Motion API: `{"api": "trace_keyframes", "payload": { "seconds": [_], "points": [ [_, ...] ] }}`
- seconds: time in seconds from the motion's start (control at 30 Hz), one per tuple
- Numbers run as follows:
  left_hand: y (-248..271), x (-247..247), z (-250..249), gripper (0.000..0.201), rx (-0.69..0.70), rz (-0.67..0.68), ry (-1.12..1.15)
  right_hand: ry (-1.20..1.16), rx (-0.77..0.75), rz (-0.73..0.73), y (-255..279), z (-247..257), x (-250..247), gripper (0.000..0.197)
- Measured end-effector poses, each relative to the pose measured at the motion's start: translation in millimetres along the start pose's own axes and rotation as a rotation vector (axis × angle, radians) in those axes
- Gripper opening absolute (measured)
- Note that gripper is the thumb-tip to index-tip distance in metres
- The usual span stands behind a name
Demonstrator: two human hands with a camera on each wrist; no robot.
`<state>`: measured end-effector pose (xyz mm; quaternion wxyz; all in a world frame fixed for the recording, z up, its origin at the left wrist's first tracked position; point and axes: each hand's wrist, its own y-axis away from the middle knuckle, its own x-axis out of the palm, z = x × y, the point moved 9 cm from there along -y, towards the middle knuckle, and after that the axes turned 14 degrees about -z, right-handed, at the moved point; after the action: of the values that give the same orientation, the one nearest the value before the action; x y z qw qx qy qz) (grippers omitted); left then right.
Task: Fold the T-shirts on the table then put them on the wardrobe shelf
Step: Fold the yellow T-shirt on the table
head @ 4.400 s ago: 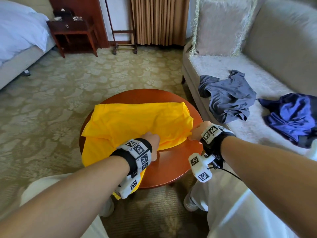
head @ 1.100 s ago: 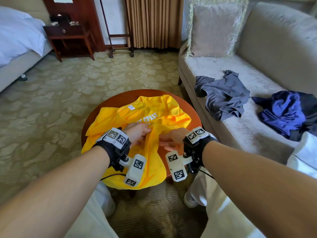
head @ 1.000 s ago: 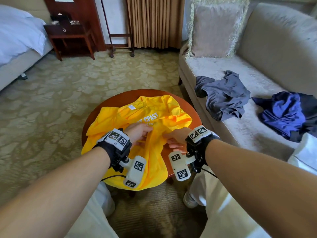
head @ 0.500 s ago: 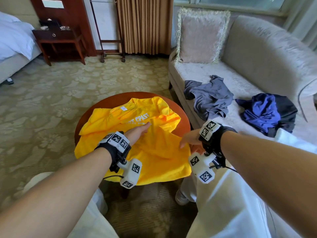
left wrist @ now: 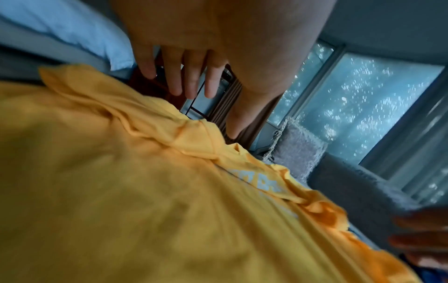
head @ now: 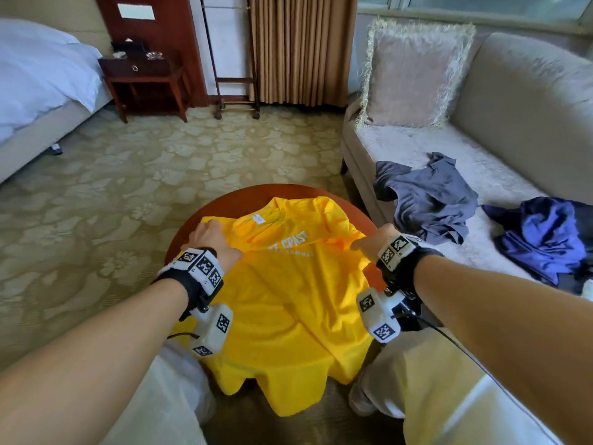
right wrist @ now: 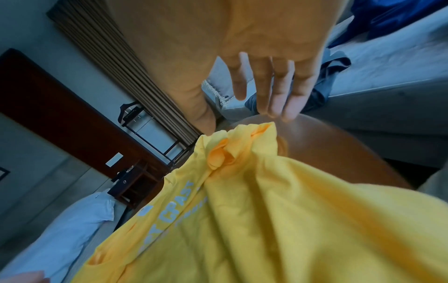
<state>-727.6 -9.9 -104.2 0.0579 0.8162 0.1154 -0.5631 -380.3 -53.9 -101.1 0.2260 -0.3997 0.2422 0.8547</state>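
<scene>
From the head view, we are looking down at a yellow T-shirt (head: 288,293) that is lying front up on the round wooden table (head: 244,200), its hem hanging over the near edge. Our left hand (head: 211,242) is resting on the shirt's left shoulder area and our right hand (head: 373,244) is sitting at its right sleeve; from here we cannot tell whether the fingers are gripping cloth. A grey T-shirt (head: 426,197) and a blue garment (head: 542,236) are lying crumpled on the sofa (head: 513,101) to the right, apart from each other. In the left wrist view, our left hand (left wrist: 201,63) is hovering above the bunched yellow T-shirt (left wrist: 121,191) with its fingers (left wrist: 174,76) straight and loose, clasping nothing. In the right wrist view, our right hand (right wrist: 261,76) is likewise spreading relaxed fingers (right wrist: 278,95) above the gathered sleeve of the yellow T-shirt (right wrist: 266,220), holding nothing, with the table (right wrist: 327,145) showing just beyond.
</scene>
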Motion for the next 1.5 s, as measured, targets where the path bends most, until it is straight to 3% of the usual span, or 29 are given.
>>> {"api": "trace_keyframes", "payload": {
  "seconds": [0.07, 0.1, 0.23, 0.3, 0.33, 0.4, 0.47, 0.53, 0.6, 0.67, 0.77, 0.83, 0.9, 0.97, 1.03, 1.1, 1.17, 1.23, 1.3, 1.37, 1.43, 1.5],
  "points": [
    [-16.9, 6.5, 11.8, 0.081, -0.013, 0.015, -0.135, 0.074, -0.014, -0.058, -20.4, 12.1, 9.6, 0.084],
    [-24.5, 8.2, 16.2, 0.075, -0.031, 0.023, -0.171, 0.120, -0.020, -0.079, -28.0, 19.7, 14.2, 0.086],
    [-57.7, 12.6, 20.5, 0.016, -0.041, -0.005, -0.018, 0.264, -0.060, -0.115, -57.3, 44.9, 35.2, 0.100],
    [-76.2, 1.9, 11.6, 0.032, 0.025, -0.092, 0.112, 0.308, -0.023, -0.063, -68.4, 49.1, 48.9, 0.102],
    [-84.4, -8.5, 7.5, 0.036, 0.037, -0.139, 0.175, 0.321, -0.009, -0.033, -73.4, 50.1, 55.3, 0.094],
    [-102.1, -23.7, 3.0, 0.033, 0.026, -0.193, 0.272, 0.304, 0.010, -0.053, -80.1, 56.1, 55.8, 0.051],
    [-111.5, -19.0, -3.0, 0.010, 0.005, -0.061, 0.272, 0.249, 0.051, -0.106, -91.4, 58.3, 53.0, 0.022],
    [-103.4, 4.4, -6.3, 0.034, 0.022, 0.210, 0.043, 0.181, 0.089, -0.124, -100.3, 59.8, 50.8, 0.017],
    [-87.9, 27.4, -4.9, 0.053, 0.090, 0.415, -0.206, 0.093, 0.117, -0.137, -111.8, 58.5, 50.7, 0.025],
    [-85.7, 38.6, -3.8, 0.045, 0.115, 0.449, -0.261, 0.062, 0.120, -0.170, -126.1, 54.7, 46.9, 0.035],
    [-102.5, 30.4, -1.0, 0.039, 0.017, 0.307, -0.085, 0.111, 0.129, -0.224, -141.8, 44.7, 25.8, 0.037],
    [-123.2, 4.3, 1.1, 0.029, -0.108, 0.100, 0.210, 0.206, 0.067, -0.217, -144.1, 43.0, 12.5, 0.032],
    [-142.8, -29.9, -2.2, 0.023, -0.150, -0.151, 0.464, 0.278, 0.101, -0.180, -155.1, 32.1, 6.4, 0.019],
    [-154.9, -51.9, -14.4, 0.034, -0.103, -0.298, 0.580, 0.125, 0.152, -0.237, -156.5, 29.3, 0.0, 0.025],
    [-154.0, -56.5, -22.0, 0.065, -0.105, -0.351, 0.545, -0.050, 0.170, -0.350, -141.2, 38.5, -8.7, 0.055],
    [-142.8, -49.8, -20.9, 0.079, -0.130, -0.317, 0.444, 0.028, 0.171, -0.488, -127.3, 50.5, -10.8, 0.062],
    [-129.0, -33.0, -19.3, 0.056, -0.074, -0.218, 0.387, 0.127, 0.102, -0.533, -111.2, 69.3, -2.9, 0.056],
    [-111.4, -4.8, -17.9, 0.032, 0.040, -0.018, 0.297, 0.138, -0.008, -0.319, -99.4, 88.3, 30.3, 0.037],
    [-92.1, 27.8, -10.7, 0.033, 0.133, 0.191, 0.130, 0.226, -0.124, -0.039, -81.9, 98.9, 73.5, 0.027],
    [-74.2, 51.5, -5.2, 0.053, 0.240, 0.305, -0.078, 0.407, -0.263, 0.062, -65.3, 100.7, 106.1, 0.054],
    [-65.2, 62.3, 3.3, 0.086, 0.323, 0.332, -0.270, 0.527, -0.362, 0.052, -51.0, 98.3, 125.7, 0.098],
    [-62.1, 60.5, 9.6, 0.103, 0.325, 0.344, -0.329, 0.572, -0.400, 0.096, -42.0, 90.1, 137.6, 0.125]
  ]
}}
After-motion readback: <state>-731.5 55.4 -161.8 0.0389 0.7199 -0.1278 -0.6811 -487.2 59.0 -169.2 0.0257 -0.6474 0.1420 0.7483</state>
